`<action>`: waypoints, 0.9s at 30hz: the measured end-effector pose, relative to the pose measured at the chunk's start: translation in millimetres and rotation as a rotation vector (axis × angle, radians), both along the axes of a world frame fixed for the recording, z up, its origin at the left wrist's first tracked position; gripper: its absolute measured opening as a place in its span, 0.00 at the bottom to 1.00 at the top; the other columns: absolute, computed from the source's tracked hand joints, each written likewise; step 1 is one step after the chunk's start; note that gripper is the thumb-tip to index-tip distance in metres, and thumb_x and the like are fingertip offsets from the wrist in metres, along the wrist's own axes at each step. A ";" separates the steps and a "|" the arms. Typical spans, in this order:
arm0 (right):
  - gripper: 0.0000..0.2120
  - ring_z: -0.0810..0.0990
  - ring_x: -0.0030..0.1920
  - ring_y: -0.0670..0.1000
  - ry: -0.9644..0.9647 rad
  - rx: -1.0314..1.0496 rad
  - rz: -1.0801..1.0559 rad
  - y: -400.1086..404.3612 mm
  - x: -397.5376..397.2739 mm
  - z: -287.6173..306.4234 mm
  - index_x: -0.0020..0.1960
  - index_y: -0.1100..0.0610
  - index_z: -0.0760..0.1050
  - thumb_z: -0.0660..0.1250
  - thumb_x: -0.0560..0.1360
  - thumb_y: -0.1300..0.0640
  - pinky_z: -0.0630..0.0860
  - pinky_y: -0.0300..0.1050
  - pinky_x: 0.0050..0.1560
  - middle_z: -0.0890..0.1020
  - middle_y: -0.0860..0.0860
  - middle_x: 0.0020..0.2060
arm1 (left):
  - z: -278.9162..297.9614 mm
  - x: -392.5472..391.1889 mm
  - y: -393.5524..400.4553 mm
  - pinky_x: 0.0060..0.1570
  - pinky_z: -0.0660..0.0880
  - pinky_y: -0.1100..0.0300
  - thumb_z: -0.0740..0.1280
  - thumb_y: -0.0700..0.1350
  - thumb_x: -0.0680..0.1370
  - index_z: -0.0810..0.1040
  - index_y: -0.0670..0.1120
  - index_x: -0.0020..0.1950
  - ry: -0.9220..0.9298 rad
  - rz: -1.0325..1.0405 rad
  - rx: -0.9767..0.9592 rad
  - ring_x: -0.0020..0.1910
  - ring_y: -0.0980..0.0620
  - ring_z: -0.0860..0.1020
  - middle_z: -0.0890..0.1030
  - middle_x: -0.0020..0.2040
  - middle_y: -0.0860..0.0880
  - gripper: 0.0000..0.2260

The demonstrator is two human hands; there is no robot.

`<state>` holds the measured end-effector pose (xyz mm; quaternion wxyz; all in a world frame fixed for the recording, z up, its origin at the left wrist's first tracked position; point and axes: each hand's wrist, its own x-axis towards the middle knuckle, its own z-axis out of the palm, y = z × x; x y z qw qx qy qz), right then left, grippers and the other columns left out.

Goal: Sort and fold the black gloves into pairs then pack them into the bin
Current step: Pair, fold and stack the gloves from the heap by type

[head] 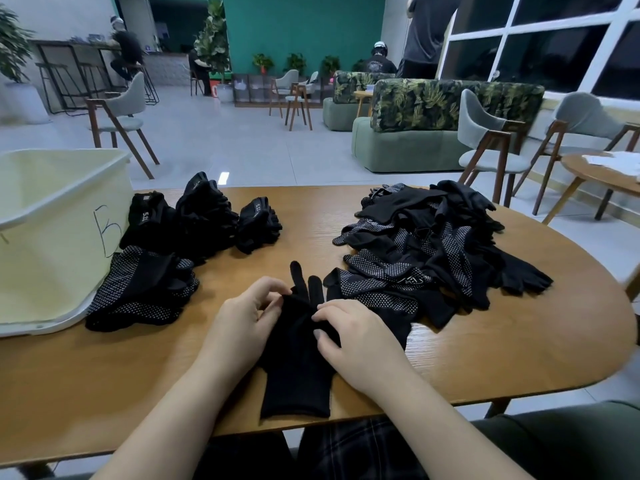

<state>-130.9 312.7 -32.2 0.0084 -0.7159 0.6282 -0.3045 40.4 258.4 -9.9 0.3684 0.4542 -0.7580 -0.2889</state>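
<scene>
Two bare forearms reach in from the near edge of a wood-grain counter with a rounded right end. Between them lies a plain black glove, cuff toward the person, fingers pointing away. The left hand has its fingertips curled onto the glove's upper left edge and pinches the fabric there; the right hand does the same at the upper right, thumb and fingers bent onto the cloth. Whether a second glove lies under the first cannot be told.

Just beyond the right hand, and spreading farther right, is a loose heap of black gloves, many with white-dotted palms. Beyond and left of the left hand sits a folded stack of dotted gloves, and farther back a row of folded black bundles, some with white lettering on the cuff. Left of those stands a pale yellow bin with a hand-drawn mark on its side, touching the dotted stack.

Past the counter's far edge is a pale tiled floor, grey-cushioned wooden chairs, a green sofa with a leaf-print back, a teal wall with potted plants, and big white-framed windows to the right. Several people sit or stand far back.
</scene>
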 end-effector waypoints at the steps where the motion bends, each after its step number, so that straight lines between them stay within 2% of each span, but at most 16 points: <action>1: 0.15 0.78 0.53 0.47 0.003 0.000 0.001 0.1 0.1 0.3 0.50 0.53 0.80 0.59 0.71 0.49 0.76 0.43 0.55 0.82 0.45 0.49 | -0.7 0.7 -0.7 0.35 0.78 0.48 0.63 0.44 0.79 0.74 0.60 0.48 0.003 -0.003 -0.004 0.35 0.54 0.79 0.81 0.41 0.60 0.09; 4: 0.16 0.78 0.53 0.47 0.016 -0.004 0.001 0.3 0.5 0.7 0.51 0.53 0.80 0.57 0.71 0.48 0.76 0.43 0.55 0.82 0.45 0.49 | -1.4 2.0 -1.5 0.34 0.76 0.53 0.63 0.44 0.79 0.72 0.60 0.48 -0.023 0.023 -0.073 0.34 0.56 0.76 0.79 0.38 0.54 0.09; 7: 0.13 0.79 0.53 0.48 0.028 -0.016 0.004 0.5 0.3 -0.4 0.50 0.53 0.80 0.61 0.72 0.51 0.76 0.44 0.54 0.82 0.45 0.49 | -1.6 3.2 -1.0 0.34 0.75 0.54 0.63 0.44 0.79 0.73 0.58 0.48 -0.052 0.042 -0.089 0.33 0.56 0.75 0.79 0.37 0.54 0.07; 10: 0.11 0.79 0.53 0.47 0.035 -0.026 0.014 0.5 -0.6 -1.6 0.51 0.53 0.80 0.63 0.72 0.53 0.75 0.43 0.55 0.82 0.45 0.49 | -1.5 4.4 -0.4 0.44 0.77 0.51 0.63 0.43 0.79 0.73 0.57 0.49 -0.037 0.031 -0.019 0.43 0.55 0.79 0.80 0.44 0.59 0.08; 13: 0.12 0.79 0.53 0.47 0.041 -0.025 0.022 0.7 -1.1 -2.3 0.51 0.53 0.80 0.63 0.71 0.52 0.74 0.42 0.54 0.82 0.45 0.49 | -4.1 7.2 -2.0 0.51 0.76 0.54 0.63 0.41 0.79 0.73 0.57 0.49 -0.049 0.034 -0.008 0.49 0.57 0.79 0.79 0.51 0.63 0.09; 15: 0.12 0.78 0.54 0.47 0.037 -0.019 0.025 0.8 -1.0 -2.7 0.51 0.53 0.80 0.63 0.72 0.53 0.73 0.41 0.55 0.82 0.45 0.50 | -7.5 9.7 -2.2 0.55 0.75 0.55 0.63 0.42 0.79 0.72 0.57 0.54 -0.091 0.033 0.008 0.55 0.55 0.78 0.76 0.56 0.64 0.10; 18: 0.15 0.78 0.56 0.47 0.043 -0.034 0.024 0.7 0.2 -2.2 0.53 0.53 0.80 0.60 0.72 0.52 0.71 0.40 0.56 0.81 0.46 0.52 | -10.4 15.6 -1.3 0.58 0.71 0.59 0.63 0.44 0.79 0.69 0.55 0.66 -0.201 0.047 -0.010 0.60 0.55 0.75 0.76 0.56 0.59 0.16; 20: 0.17 0.77 0.58 0.48 0.045 -0.042 0.025 1.2 1.5 -2.0 0.56 0.53 0.80 0.58 0.73 0.50 0.71 0.41 0.57 0.81 0.47 0.54 | -11.5 18.6 -2.5 0.62 0.69 0.58 0.62 0.45 0.79 0.68 0.55 0.69 -0.243 0.017 -0.028 0.63 0.56 0.73 0.76 0.61 0.59 0.18; 23: 0.21 0.76 0.62 0.51 0.083 -0.012 0.054 1.4 4.7 0.0 0.59 0.53 0.79 0.56 0.74 0.47 0.73 0.49 0.60 0.80 0.49 0.58 | -13.6 19.9 -4.2 0.68 0.64 0.54 0.60 0.47 0.80 0.66 0.56 0.70 -0.417 0.009 -0.068 0.67 0.56 0.69 0.74 0.65 0.58 0.18; 25: 0.27 0.70 0.69 0.51 0.141 0.085 0.088 1.5 8.5 4.3 0.65 0.49 0.75 0.50 0.74 0.41 0.66 0.52 0.68 0.76 0.48 0.65 | -13.7 19.3 -5.7 0.68 0.63 0.53 0.60 0.48 0.80 0.68 0.55 0.69 -0.441 0.012 -0.073 0.67 0.56 0.68 0.74 0.64 0.58 0.17; 27: 0.34 0.58 0.75 0.49 0.191 0.228 0.111 0.1 10.5 6.3 0.71 0.46 0.67 0.41 0.71 0.36 0.53 0.51 0.73 0.67 0.44 0.72 | -12.6 20.0 -7.1 0.63 0.67 0.53 0.62 0.47 0.79 0.71 0.54 0.66 -0.418 0.036 -0.092 0.62 0.54 0.71 0.76 0.59 0.57 0.15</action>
